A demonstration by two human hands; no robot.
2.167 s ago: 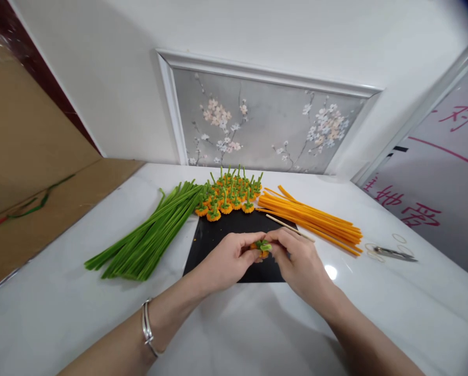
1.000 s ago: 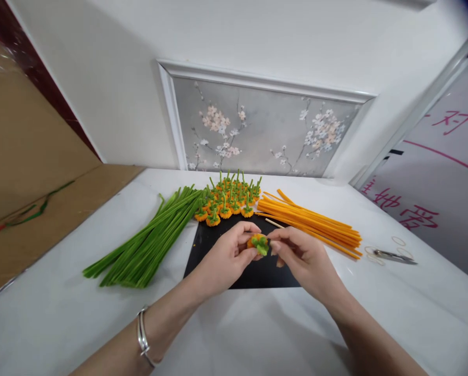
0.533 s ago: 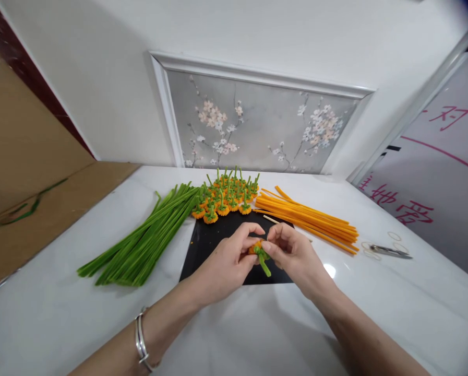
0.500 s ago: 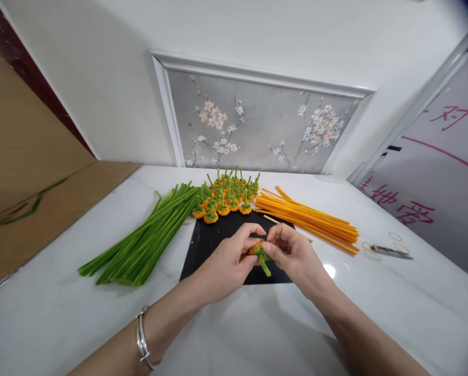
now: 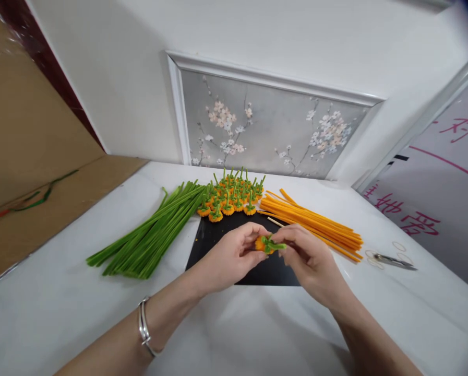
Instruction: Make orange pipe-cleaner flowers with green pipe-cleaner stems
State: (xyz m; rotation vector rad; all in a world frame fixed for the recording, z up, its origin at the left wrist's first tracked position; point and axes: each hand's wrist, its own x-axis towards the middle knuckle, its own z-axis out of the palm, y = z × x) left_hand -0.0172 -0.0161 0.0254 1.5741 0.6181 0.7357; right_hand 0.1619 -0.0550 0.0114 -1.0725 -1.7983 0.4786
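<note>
Between the fingertips of my left hand [image 5: 231, 258] is a small orange pipe-cleaner pumpkin [image 5: 260, 243] with a green top, tilted so that its stem points right. My right hand [image 5: 314, 263] has its thumb and fingers closed at the green stem [image 5: 276, 245]. Both hands are just over a black mat [image 5: 214, 235]. Behind them, at the mat's far edge, several finished-looking pumpkins [image 5: 228, 208] of the same kind stand crowded together, stems up.
Green pipe cleaners [image 5: 151, 235] lie bundled on the left, orange ones [image 5: 315, 222] on the right. A thin pale stick [image 5: 275, 222] rests behind my right hand. Scissors [image 5: 394, 261] and rubber bands [image 5: 398, 246] lie far right. Cardboard [image 5: 61, 183] borders the white table's left side.
The pumpkin has been turned, so its green stem swings from pointing down toward me to pointing right. My right fingers have shifted from its top to the stem. The camera view has moved slightly.
</note>
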